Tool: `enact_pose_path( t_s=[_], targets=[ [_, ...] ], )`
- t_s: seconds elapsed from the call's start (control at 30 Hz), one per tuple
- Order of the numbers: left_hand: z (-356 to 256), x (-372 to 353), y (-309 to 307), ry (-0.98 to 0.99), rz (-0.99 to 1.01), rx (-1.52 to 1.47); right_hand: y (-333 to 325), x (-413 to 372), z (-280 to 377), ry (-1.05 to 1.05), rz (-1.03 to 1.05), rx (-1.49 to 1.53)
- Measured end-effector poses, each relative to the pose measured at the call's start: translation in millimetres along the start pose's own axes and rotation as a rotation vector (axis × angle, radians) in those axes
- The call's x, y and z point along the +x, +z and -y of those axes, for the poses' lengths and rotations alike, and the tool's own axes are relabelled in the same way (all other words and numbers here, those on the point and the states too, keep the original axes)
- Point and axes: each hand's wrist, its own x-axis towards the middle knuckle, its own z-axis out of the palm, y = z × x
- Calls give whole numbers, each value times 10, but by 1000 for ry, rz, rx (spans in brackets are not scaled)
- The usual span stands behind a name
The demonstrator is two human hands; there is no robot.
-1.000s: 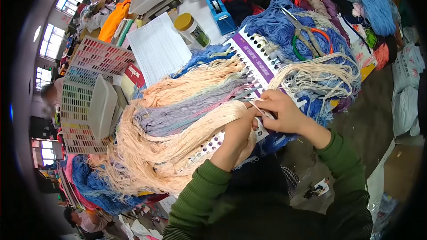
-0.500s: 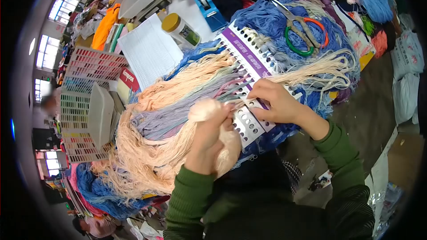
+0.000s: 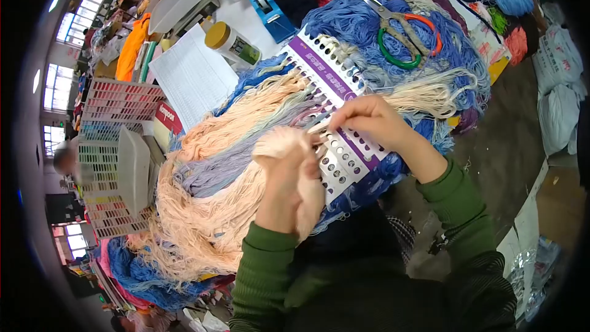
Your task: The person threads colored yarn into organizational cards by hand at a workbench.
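Note:
A white and purple punched card (image 3: 335, 83) lies slanted across the yarn, with thread bundles looped through many of its edge holes. My left hand (image 3: 284, 181) is closed around a pale peach thread bundle (image 3: 310, 200) just left of the card's lower part. Over the card, my right hand (image 3: 375, 124) pinches the pale end of a strand close to the left fingertips. Peach skeins (image 3: 215, 221) and lavender thread (image 3: 215, 175) spread out to the left. Scissors (image 3: 399, 34) with red and green handles rest on blue yarn (image 3: 338, 15) above the card.
At the upper left are a ruled paper sheet (image 3: 190, 71), a yellow-lidded jar (image 3: 232, 43) and a blue tape dispenser (image 3: 271, 15). Colour sample charts (image 3: 101, 154) and a white tray (image 3: 133, 169) stand at the left. White sacks (image 3: 556, 80) sit on the right.
My right hand has shifted slightly up and left over the card. My left hand keeps its hold on the peach bundle. The whole view has shifted a little.

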Motion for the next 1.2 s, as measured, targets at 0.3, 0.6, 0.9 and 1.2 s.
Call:
enact_pose_path(
  t_s=[0.3, 0.6, 0.9, 1.2],
  targets=[
    [-29, -201, 36, -71, -70, 128, 157, -7, 20, -77, 101, -256],
    [10, -259, 108, -16, -74, 34, 72, 26, -131, -133, 71, -269],
    [-1000, -1399, -887, 557, -149, -497, 54, 35, 16, 19, 139, -351],
    [-46, -431, 21, 659, -434, 908, 150, 56, -80, -183, 81, -251]
  ],
)
